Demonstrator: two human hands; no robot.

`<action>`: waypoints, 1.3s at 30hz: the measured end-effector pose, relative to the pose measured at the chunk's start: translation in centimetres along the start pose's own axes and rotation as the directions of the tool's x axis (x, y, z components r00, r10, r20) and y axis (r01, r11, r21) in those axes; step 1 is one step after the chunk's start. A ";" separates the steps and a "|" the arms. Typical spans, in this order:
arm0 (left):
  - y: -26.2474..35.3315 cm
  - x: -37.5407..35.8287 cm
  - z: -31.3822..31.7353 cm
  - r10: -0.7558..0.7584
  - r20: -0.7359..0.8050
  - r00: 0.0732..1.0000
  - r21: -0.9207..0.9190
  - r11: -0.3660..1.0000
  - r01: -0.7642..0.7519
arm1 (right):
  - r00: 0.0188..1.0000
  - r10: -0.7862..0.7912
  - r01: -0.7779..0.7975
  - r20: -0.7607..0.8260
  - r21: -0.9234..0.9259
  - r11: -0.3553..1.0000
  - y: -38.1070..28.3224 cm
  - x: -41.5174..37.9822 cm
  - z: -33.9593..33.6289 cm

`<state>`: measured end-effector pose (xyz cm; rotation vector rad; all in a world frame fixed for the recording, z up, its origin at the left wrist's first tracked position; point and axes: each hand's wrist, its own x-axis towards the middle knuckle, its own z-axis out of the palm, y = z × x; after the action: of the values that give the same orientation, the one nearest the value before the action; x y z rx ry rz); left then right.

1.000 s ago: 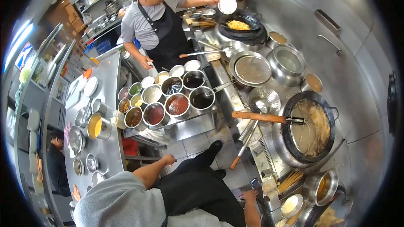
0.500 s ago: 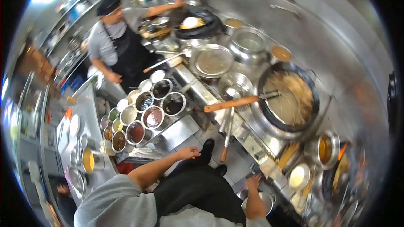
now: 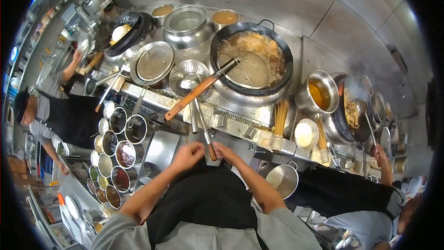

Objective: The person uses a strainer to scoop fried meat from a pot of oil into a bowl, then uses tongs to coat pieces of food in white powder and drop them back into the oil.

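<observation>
My left hand is closed in a loose fist in front of my black apron. Beside it my right hand has curled fingers near the brown handle end of a ladle; whether they touch it or hold anything is hidden. The ladle's bowl rests in a perforated strainer. Farther off, a wire skimmer with a long wooden handle lies across a large black wok. Pale golden food bubbles in the wok's oil.
Sauce pots stand in rows at left. Bamboo brushes, a pot of amber liquid and a white bowl line the right. One co-worker stands left; another works a smoking wok at right.
My view has swung to the right, bringing the right-hand co-worker into sight. My hands have come close together in front of my apron, and my right fingers have curled.
</observation>
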<state>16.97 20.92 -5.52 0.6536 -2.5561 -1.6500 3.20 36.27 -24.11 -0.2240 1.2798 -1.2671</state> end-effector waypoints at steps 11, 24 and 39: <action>-6.6 16.7 -10.4 0.062 -0.113 0.992 0.632 0.775 0.023 | 0.746 -0.500 -0.118 -0.441 -0.825 0.552 -6.9 -6.9 -0.3; 3.0 20.6 -21.0 -0.188 0.520 0.833 -0.274 0.887 0.371 | 0.700 -0.215 0.358 -0.681 0.074 0.931 -6.5 -28.1 6.8; 8.3 17.9 -14.5 0.068 0.889 0.453 -0.458 0.096 0.884 | 0.853 -0.351 0.485 -0.386 0.835 0.261 -19.3 -10.3 9.6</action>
<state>1.50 4.80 4.54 0.7449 -0.5683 -3.7987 2.11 32.40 -0.59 0.3789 0.3882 -2.3394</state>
